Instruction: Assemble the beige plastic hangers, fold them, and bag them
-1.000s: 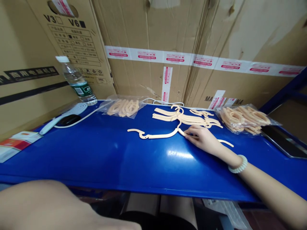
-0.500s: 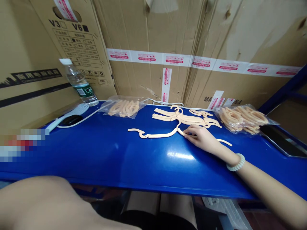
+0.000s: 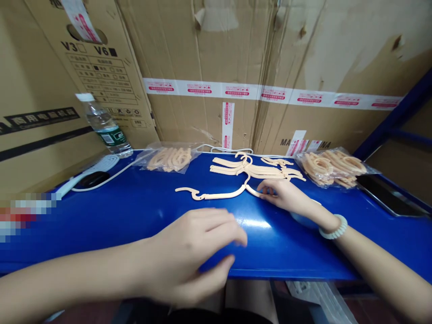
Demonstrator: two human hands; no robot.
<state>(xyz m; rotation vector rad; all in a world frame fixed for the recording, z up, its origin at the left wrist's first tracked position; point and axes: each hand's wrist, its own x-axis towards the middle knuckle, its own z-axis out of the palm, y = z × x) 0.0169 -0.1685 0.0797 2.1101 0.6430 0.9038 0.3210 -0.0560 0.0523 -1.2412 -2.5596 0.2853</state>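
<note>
A peach-coloured folding clothes hanger [image 3: 224, 195] lies unfolded on the blue table, its hook pointing to the back. My right hand [image 3: 281, 195] pinches the hanger's right arm between thumb and fingers and hides much of that side. My left hand [image 3: 205, 254] hovers over the front edge of the table, empty, with thumb and fingers apart. Behind the hanger lies a pile of folded hangers [image 3: 259, 171] of the same colour. Some loose hanger pieces [image 3: 275, 160] are just behind that pile.
Clear bags of hangers lie at the back left [image 3: 172, 158] and back right [image 3: 332, 165]. A water bottle [image 3: 110, 132], white keyboard [image 3: 104, 165] and black mouse [image 3: 92, 180] stand at the left. A dark flat device [image 3: 388, 195] lies right. Cardboard boxes [image 3: 202, 121] wall the back.
My left hand has come up from the lower left to over the table's front edge, its fingers parting. My right hand stays at the hanger's right arm. The view has shifted slightly.
</note>
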